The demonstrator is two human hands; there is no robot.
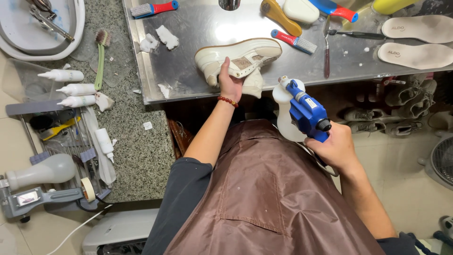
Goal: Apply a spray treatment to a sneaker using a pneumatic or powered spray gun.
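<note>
Steel sheeting covers the counter (pixel 198 23) at the top of the view, with speckled stone beside it and pale floor tiles below. On the left hand (pixel 230 85) the fingers are curled around the heel of a cream sneaker (pixel 240 57), gripping it tilted on its side at the counter's near edge, sole facing away. On the right hand (pixel 336 147) the fingers are wrapped tight around the grip of a blue spray gun (pixel 306 111) with a white bottle, held just off the counter edge, nozzle near the shoe. Farther back lie two insoles (pixel 415 42), red-and-blue brushes (pixel 295 41) and white foam scraps (pixel 160 40). White squeeze bottles (pixel 71 88) sit on the stone to the left
</note>
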